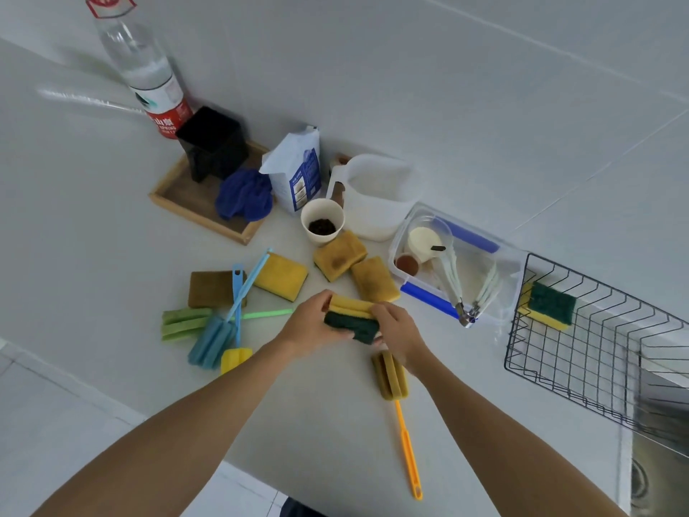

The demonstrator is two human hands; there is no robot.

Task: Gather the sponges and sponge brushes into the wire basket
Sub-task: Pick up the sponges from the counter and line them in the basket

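On the white surface (112, 225), against a white tiled wall, loose sponges and sponge brushes lie left of the wire basket (596, 352). The left hand (311, 326) and right hand (400, 335), forearms extended, grip one sponge (352, 317) between closed fingers (337, 332). Another sponge (550, 305) sits in the basket.

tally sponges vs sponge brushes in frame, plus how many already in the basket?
Sponges: 6. One in the wire basket at, one held by both hands at, four on the counter.
Sponge brushes: 4.
Total: 10, with 1 in the basket.
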